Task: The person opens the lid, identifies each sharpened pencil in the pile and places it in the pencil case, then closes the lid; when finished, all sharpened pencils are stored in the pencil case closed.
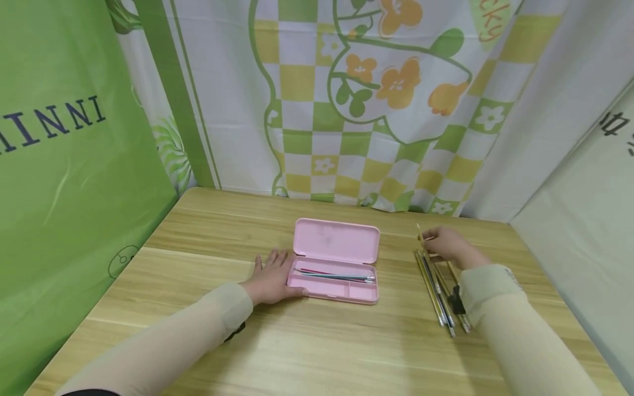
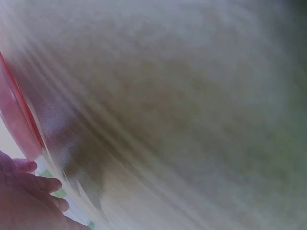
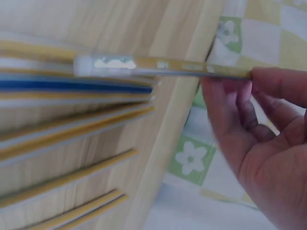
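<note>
My left hand (image 1: pixel 271 279) rests on the table at the left side of a pink pencil case (image 1: pixel 327 296), fingers spread and thumb along its front left corner. The case lies with its lid (image 1: pixel 337 242) folded back; a few pencils (image 1: pixel 327 274) lie in its long rear compartment. Over on the right, my right hand (image 1: pixel 448 246) pinches a yellow pencil (image 3: pixel 177 68) between thumb and fingers, its white eraser end showing in the right wrist view. Below that hand, several loose pencils (image 1: pixel 432 289), mostly yellow with a dark blue one (image 3: pixel 72 86), lie side by side on the table.
The wooden table (image 1: pixel 346 346) meets a patterned curtain (image 1: pixel 346 165) at its back edge. A green cloth (image 1: pixel 74 165) hangs at the left and a pale one (image 1: pixel 584 203) at the right. Two front compartments of the case are separated by a low divider (image 1: pixel 349 289).
</note>
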{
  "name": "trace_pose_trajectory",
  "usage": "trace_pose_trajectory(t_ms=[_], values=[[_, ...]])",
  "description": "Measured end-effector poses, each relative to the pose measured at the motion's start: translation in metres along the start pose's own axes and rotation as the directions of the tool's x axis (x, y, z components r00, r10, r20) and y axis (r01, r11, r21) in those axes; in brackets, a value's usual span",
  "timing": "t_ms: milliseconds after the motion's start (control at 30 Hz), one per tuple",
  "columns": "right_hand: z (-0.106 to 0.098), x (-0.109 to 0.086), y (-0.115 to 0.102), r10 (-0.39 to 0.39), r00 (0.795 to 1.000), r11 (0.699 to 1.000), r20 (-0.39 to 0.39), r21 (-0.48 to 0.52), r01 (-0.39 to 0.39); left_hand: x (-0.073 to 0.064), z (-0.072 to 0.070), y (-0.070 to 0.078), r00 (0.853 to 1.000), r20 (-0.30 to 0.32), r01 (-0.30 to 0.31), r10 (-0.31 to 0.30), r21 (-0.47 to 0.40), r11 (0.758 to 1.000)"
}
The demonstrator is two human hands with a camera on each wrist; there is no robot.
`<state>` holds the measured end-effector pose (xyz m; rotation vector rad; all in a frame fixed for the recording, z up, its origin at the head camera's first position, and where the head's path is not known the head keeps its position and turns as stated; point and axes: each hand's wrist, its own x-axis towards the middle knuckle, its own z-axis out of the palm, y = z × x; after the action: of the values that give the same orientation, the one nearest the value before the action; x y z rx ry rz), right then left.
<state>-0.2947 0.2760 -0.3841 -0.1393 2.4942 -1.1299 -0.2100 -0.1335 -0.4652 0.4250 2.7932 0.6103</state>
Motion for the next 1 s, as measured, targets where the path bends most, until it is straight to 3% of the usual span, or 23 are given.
trace_pose_trajectory(t_ms=[533,1000], values=[[0.03,0.01,-0.046,-0.089,0.996,0.962,0.03,0.262,0.078,0.0,0.0,0.0,1.0,-0.004,0.001,-0.001,0.009,1.0],[0.063,0.027,-0.078,-0.149,0.978,0.963,0.147,0.247,0.11,-0.002,-0.002,0.001,1.0,-0.009,-0.002,0.002,0.007,1.0]])
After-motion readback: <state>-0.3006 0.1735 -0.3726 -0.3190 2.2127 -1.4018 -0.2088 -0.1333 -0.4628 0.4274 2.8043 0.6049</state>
